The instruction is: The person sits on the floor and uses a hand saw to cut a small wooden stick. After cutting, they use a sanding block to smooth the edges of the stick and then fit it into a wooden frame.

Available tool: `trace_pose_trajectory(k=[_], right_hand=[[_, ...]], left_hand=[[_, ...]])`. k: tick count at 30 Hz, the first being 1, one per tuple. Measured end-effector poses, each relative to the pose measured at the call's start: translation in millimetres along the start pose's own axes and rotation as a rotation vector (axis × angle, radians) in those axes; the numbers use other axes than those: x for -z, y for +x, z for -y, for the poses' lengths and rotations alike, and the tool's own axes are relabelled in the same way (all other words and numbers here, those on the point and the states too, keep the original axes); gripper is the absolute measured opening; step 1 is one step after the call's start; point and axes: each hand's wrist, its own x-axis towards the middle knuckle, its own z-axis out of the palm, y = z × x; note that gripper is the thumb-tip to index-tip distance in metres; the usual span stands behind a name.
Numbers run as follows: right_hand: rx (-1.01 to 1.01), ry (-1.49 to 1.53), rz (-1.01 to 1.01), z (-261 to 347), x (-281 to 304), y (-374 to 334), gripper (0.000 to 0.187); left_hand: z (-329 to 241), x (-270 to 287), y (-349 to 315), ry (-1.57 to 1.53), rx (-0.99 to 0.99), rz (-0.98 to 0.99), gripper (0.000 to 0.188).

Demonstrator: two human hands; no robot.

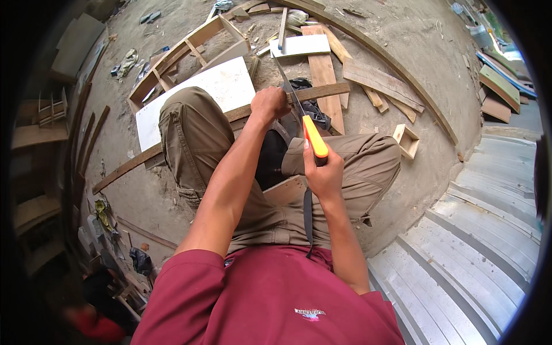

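A hand saw (313,135) with an orange and yellow handle is gripped in my right hand (326,175), its thin blade pointing away from me. The blade crosses a long narrow wooden strip (329,90), just right of my left hand. From here I cannot tell how deep any cut goes. My left hand (270,104) is closed around the strip and presses it down in front of my knees. That strip runs slantwise from the lower left, past my left knee, to its end at the right. Below it, between my legs, dark material is partly hidden.
A white board (195,95) and a wooden frame (167,60) lie ahead on the left. Loose planks (382,80) and a smaller white panel (302,45) lie ahead. A small wooden box (406,141) sits by my right knee. Corrugated metal sheeting (460,247) stretches along the right.
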Motion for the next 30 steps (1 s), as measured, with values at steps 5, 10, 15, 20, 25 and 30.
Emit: trace_pose_trajectory(k=[5, 10, 15, 20, 25, 30], right_hand=[[0.027, -0.134, 0.065, 22, 46, -78, 0.014], [-0.034, -0.031, -0.01, 13, 42, -63, 0.016], [0.051, -0.043, -0.003, -9, -6, -7, 0.023], [0.038, -0.056, 0.004, 19, 54, -92, 0.016], [-0.004, -0.032, -0.041, -18, 3, 9, 0.025], [0.007, -0.059, 0.025, 6, -3, -12, 0.017]], left_hand=[[10, -9, -2, -0.004, 0.013, 0.009, 0.025], [2, -5, -3, -0.004, -0.026, 0.023, 0.025], [2, 1, 3, -0.03, 0.002, 0.02, 0.025], [11, 4, 8, -0.034, 0.024, 0.017, 0.027], [-7, -6, -5, -0.009, -0.038, 0.038, 0.025], [6, 6, 10, -0.013, -0.011, 0.02, 0.026]])
